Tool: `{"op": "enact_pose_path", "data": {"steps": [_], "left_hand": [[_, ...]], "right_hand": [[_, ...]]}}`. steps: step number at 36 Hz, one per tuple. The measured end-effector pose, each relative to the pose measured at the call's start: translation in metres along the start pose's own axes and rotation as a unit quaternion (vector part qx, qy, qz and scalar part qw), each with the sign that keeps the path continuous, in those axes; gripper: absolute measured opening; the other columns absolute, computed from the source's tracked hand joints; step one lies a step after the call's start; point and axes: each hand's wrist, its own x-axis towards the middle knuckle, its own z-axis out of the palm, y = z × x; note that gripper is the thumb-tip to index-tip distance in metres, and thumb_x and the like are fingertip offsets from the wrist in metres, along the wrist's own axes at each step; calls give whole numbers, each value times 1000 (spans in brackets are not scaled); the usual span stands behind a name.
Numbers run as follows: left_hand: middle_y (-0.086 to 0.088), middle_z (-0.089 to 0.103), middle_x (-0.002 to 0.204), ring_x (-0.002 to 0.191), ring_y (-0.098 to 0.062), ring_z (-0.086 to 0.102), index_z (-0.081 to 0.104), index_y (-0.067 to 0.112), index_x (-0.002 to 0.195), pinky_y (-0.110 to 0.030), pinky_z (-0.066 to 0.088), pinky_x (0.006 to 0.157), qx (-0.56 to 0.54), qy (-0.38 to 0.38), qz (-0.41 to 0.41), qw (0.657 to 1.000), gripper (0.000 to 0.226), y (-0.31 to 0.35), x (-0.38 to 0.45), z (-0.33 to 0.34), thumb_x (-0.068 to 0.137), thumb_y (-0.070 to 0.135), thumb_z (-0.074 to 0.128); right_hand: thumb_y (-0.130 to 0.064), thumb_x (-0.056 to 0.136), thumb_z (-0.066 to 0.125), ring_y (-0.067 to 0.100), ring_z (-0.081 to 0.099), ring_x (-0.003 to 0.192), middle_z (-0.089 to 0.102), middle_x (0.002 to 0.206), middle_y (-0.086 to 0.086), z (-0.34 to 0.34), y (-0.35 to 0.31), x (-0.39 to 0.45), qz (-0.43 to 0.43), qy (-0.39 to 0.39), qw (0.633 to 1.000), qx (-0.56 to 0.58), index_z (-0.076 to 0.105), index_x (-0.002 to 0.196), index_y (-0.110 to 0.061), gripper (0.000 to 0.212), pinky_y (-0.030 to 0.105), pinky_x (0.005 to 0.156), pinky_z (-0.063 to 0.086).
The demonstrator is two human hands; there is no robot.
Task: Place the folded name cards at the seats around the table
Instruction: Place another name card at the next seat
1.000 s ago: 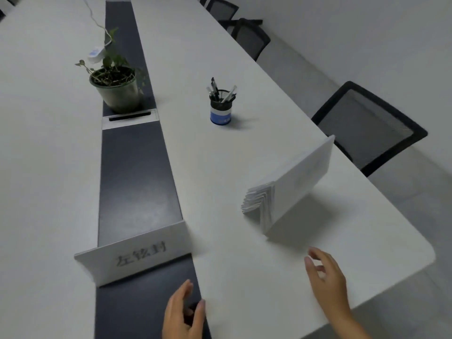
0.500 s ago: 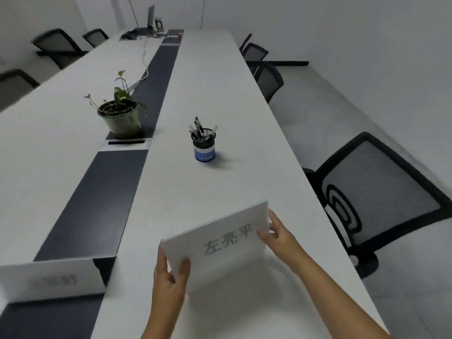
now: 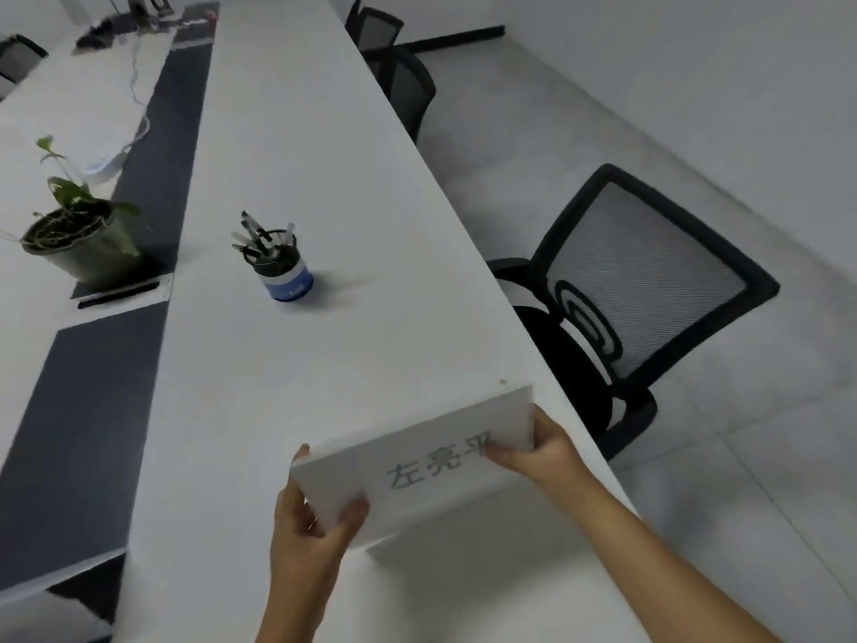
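White tabletop (image 3: 287,392) fills most of the view, split by a dark central strip (image 3: 88,410), with a mesh-backed office chair (image 3: 644,290) pushed in at its right edge. A folded name card (image 3: 417,471) printed with dark characters is held above the near end of the table, close to that chair. It is pinched at both ends: the left hand (image 3: 306,526) grips the left end, thumb on the printed face and fingers (image 3: 301,454) curled over the top edge behind it; the right hand (image 3: 542,452) grips the right end, its fingers (image 3: 503,454) lying across the last character. The card therefore sits between the two sets of fingers, its fold uppermost and its lower edges apparently clear of the surface.

Beyond the fingertips stand a pen holder (image 3: 283,271) and a potted plant (image 3: 74,243), both well apart from the card.

The main risk is judged to be a collapse on release: if the two panels are squeezed flat by the pinch, the card may not stand. A skewed set-down is also possible, leaving the name angled away from the seat.
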Motion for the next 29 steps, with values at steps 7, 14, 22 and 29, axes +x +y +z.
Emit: {"op": "enact_pose_path", "data": {"steps": [7,14,22,29], "left_hand": [[0,56,111,84,-3,64,43,53,105,-13,53,67,30,-276,47,959,79,24,-23,160,34,39,73],[5,54,113,96,4,60,43,46,112,-17,51,77,47,-452,30,890,88,5,-95,331,33,44,81],[0,65,104,76,4,67,51,25,113,-9,48,59,77,-461,-64,882,97,-20,-164,459,22,35,84],[9,68,94,73,10,65,52,25,109,-5,47,55,63,-378,-87,919,90,1,-140,560,24,28,80]], "right_hand": [[-32,29,85,-1,65,68,70,75,-5,-161,21,-122,49,271,960,42,57,88,-24,65,12,50,50],[-59,-4,81,-10,62,61,70,65,-25,-303,84,-239,87,421,902,41,68,82,-26,92,6,56,49],[-49,14,85,7,68,77,74,79,-16,-448,122,-272,168,365,915,44,55,111,-25,104,22,68,56],[-39,21,84,9,68,83,68,99,-1,-562,114,-190,153,273,948,55,43,116,-42,103,16,62,51]]}}
